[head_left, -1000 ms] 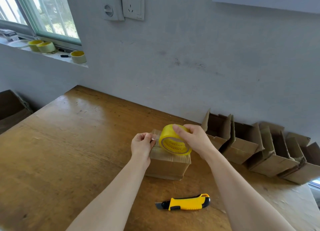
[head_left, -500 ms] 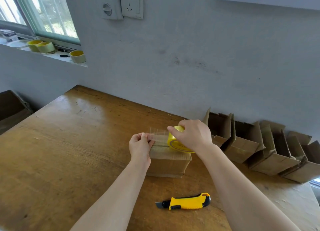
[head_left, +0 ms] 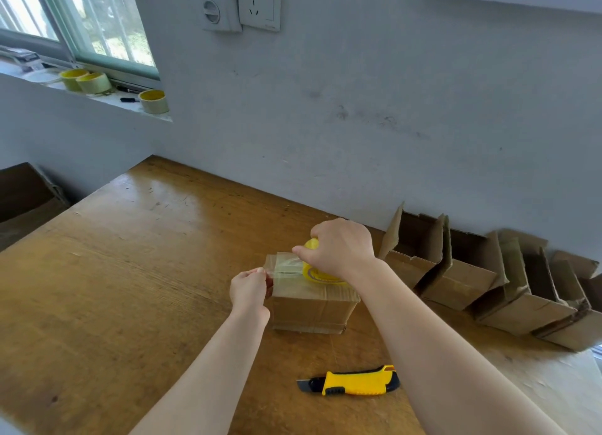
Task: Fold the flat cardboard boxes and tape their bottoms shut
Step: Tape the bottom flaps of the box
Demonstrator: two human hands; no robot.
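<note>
A small folded cardboard box (head_left: 311, 311) stands on the wooden table (head_left: 130, 271), its closed flaps facing up. My right hand (head_left: 338, 249) grips a yellow roll of clear tape (head_left: 314, 271) and presses it onto the box top. A strip of clear tape (head_left: 283, 265) runs from the roll to the left. My left hand (head_left: 250, 288) pinches the free end of that strip at the box's left edge. Most of the roll is hidden under my right hand.
A yellow utility knife (head_left: 355, 384) lies on the table in front of the box. Several folded open boxes (head_left: 482, 271) lean in a row along the wall at the right. Three tape rolls (head_left: 153, 100) sit on the window sill. A brown carton (head_left: 22, 197) stands left of the table.
My right hand has lowered the tape roll onto the box top and moved it right, drawing out a strip. My left hand has stayed at the box's left edge, holding the tape end.
</note>
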